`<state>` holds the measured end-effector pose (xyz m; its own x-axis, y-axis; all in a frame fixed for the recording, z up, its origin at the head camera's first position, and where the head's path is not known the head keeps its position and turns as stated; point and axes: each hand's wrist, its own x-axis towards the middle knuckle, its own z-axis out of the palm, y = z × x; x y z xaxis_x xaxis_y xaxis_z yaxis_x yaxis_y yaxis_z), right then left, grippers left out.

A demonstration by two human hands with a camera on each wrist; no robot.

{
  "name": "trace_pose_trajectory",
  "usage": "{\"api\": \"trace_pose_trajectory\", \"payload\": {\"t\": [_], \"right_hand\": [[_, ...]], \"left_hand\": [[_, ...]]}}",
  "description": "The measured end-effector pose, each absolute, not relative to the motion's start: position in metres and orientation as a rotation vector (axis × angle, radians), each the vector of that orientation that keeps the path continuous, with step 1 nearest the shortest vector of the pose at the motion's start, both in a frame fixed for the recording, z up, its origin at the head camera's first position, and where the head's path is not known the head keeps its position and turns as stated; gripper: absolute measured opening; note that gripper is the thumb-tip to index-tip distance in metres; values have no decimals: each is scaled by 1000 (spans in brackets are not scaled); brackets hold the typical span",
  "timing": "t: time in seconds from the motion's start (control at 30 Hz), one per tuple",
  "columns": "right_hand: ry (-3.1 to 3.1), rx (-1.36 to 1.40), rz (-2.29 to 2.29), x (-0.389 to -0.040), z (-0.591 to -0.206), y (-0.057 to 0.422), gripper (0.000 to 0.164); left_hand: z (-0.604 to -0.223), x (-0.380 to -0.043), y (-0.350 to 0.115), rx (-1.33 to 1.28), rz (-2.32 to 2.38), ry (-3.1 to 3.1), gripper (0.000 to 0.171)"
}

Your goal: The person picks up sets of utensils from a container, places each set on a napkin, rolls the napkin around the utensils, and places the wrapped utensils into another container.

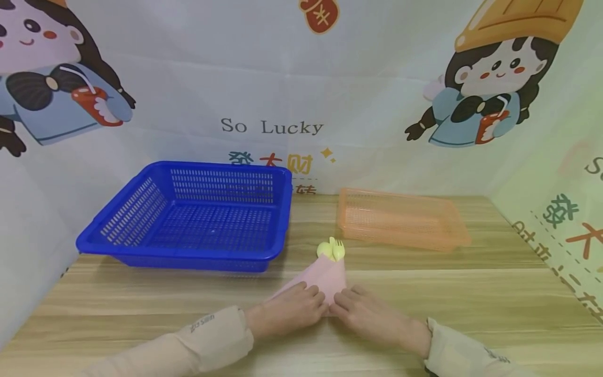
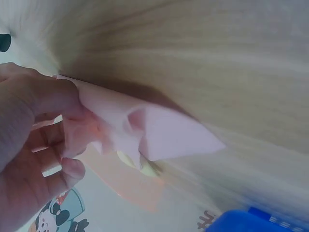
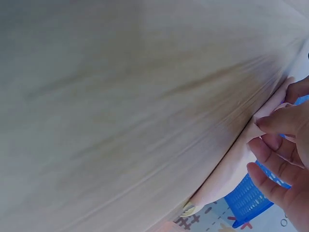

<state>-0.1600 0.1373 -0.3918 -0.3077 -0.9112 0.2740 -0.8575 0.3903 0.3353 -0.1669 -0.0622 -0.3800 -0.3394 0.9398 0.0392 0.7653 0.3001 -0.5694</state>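
In the head view, a pink napkin lies on the wooden table, wrapped around a yellow fork and a yellow spoon. Their tops poke out. The left hand and right hand pinch its near end. A blue basket and an orange basket sit farther back. In the left wrist view, the left hand pinches the napkin, and a pointy corner sticks out. In the right wrist view, the right hand pinches its edge.
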Motion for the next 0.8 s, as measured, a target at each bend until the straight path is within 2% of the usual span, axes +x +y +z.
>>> {"api": "trace_pose_trajectory", "payload": {"t": [0.47, 0.67, 0.8], "right_hand": [[-2161, 1548, -276, -154, -392, 142, 12], [-2150, 1526, -305, -150, -396, 143, 15], [-2169, 1502, -311, -148, -397, 144, 23]], "left_hand": [[-379, -155, -72, -1515, 688, -2179, 10], [-384, -148, -64, -1446, 544, -2202, 8], [-384, -135, -58, -1436, 422, -2500, 45]]}}
